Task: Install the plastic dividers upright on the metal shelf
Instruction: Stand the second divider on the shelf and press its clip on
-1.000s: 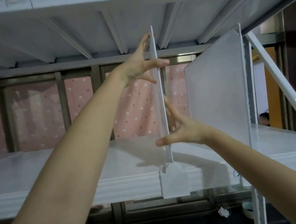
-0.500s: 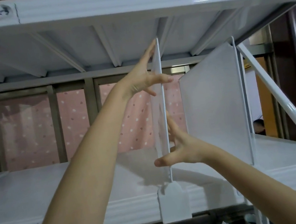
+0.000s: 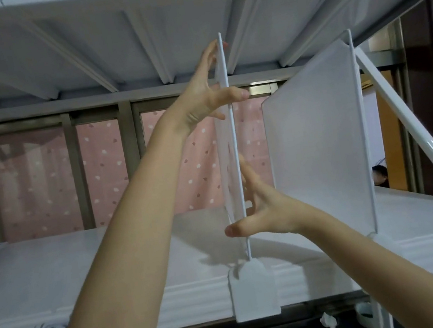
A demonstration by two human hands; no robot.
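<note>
A translucent plastic divider [image 3: 227, 156] stands upright and edge-on to me on the white metal shelf [image 3: 113, 269]. Its white front tab [image 3: 253, 289] hangs over the shelf's front lip. My left hand [image 3: 208, 95] pinches the divider near its top, thumb on the front edge and fingers on its left face. My right hand [image 3: 261, 210] grips the lower part, thumb across the front edge. A second divider [image 3: 315, 137] stands upright to the right, near the frame post.
The upper shelf's ribbed underside [image 3: 162, 37] sits just above the divider's top. A diagonal white brace [image 3: 415, 131] crosses at the right. A pink dotted curtain [image 3: 103, 169] hangs behind the shelf. Crumpled paper [image 3: 328, 321] lies on the floor below.
The view shifted slightly and the divider now reads straighter, nearly vertical. Both hands keep the same hold on it, left high and right low.
</note>
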